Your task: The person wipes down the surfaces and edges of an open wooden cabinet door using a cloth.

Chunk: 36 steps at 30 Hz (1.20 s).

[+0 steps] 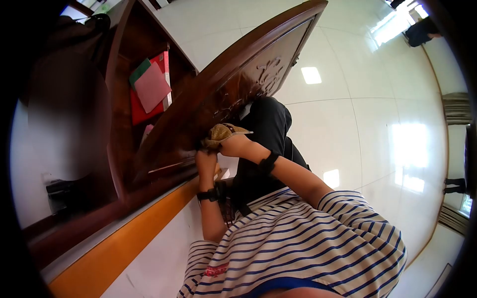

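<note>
A large dark wooden panel with carved relief (271,64) stands tilted beside me, its edge curved in this view. A crumpled brown cloth (218,133) lies at its lower carved face. My right hand (234,145) is closed on this cloth, its fingers mostly covered by it. Just below, my left hand (205,155) is close against the cloth and the dark wood; its fingers are hidden, so its hold cannot be made out. Both wrists wear black bands. My bent knee in dark trousers (263,119) is beside the panel.
Left of the panel, an open wooden compartment (121,79) holds red, green and pink papers or folders (151,89). An orange-brown strip (124,243) runs along the wall at the lower left. Glossy floor tiles (333,129) extend right. A person in dark clothes (422,34) is far off, upper right.
</note>
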Each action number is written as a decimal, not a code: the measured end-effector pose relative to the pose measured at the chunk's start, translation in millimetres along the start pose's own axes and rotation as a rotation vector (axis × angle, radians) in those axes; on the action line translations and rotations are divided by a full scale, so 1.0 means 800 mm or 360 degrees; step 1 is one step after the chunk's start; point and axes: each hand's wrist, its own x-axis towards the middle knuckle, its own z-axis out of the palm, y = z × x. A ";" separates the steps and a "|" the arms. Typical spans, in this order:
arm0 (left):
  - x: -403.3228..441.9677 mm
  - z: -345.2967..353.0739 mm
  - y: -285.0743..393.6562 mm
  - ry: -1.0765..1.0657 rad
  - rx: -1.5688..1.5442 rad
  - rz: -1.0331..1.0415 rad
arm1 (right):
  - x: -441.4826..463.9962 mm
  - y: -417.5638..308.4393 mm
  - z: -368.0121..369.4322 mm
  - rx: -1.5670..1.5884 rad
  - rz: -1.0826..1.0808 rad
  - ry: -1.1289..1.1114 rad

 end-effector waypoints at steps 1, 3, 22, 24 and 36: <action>0.000 0.004 0.000 0.0091 -0.0017 0.0037 | -0.001 0.006 0.001 0.0006 -0.0136 0.0156; -0.012 0.007 0.002 0.0172 -0.0029 0.0060 | 0.002 0.014 0.005 -0.0022 -0.0128 0.0190; 0.029 0.002 0.220 0.0444 -0.0223 0.0722 | 0.053 0.062 -0.201 0.0722 0.0255 0.0885; 0.048 0.030 0.200 0.0418 0.0112 0.0755 | 0.062 0.158 -0.134 0.0457 0.0339 0.0992; 0.057 0.074 0.205 0.0117 0.0010 0.1045 | 0.025 0.110 -0.211 -0.0450 0.0226 0.0955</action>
